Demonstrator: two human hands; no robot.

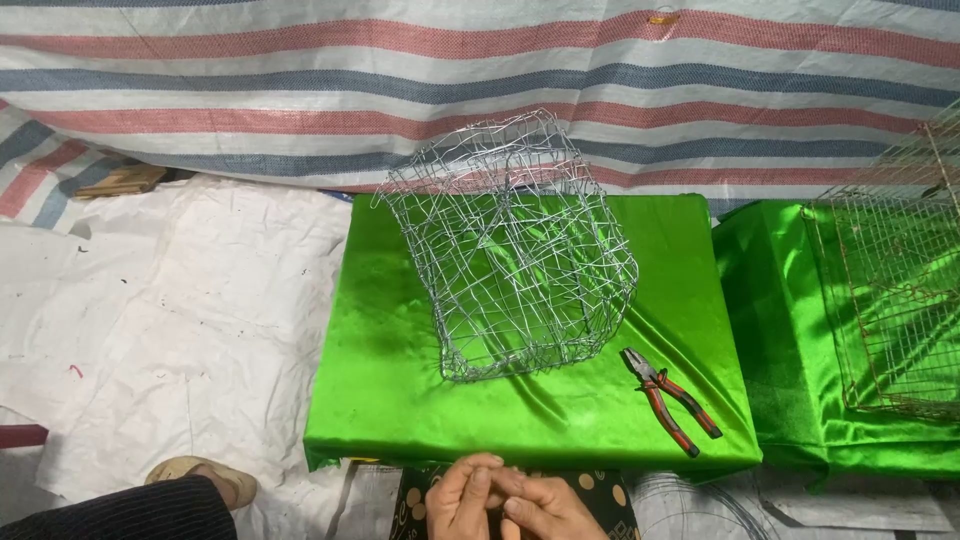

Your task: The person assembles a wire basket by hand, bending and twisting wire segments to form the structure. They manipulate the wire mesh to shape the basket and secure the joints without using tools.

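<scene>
— Striped tarpaulin (480,60) in red, blue and white hangs across the far side, and white sheeting (170,320) covers the floor on the left. Where's the work?

— On the low bench wrapped in shiny green cloth (400,400). A crumpled, box-shaped cage of thin silver wire mesh (520,250) sits tilted on it, leaning to the far side, probably so its open side faces me.

— And your hands?

— Both are at the near edge, just below the bench. My left hand (462,497) and right hand (545,515) are touching, fingers curled together. Each grip is nearly closed, pinching something too fine to make out; I cannot tell what it is, perhaps a strand of wire.

— Tools?

— Red-handled steel pliers (672,398) lie on the green cloth, to the right of the cage and near me, handles pointing my way, likely for an easy reach.

— Anything else?

— A second green-covered block (770,330) stands to the right, carrying a flat rusty-looking wire grid panel (890,300). A tan sandal (205,478) shows at the near left.
</scene>
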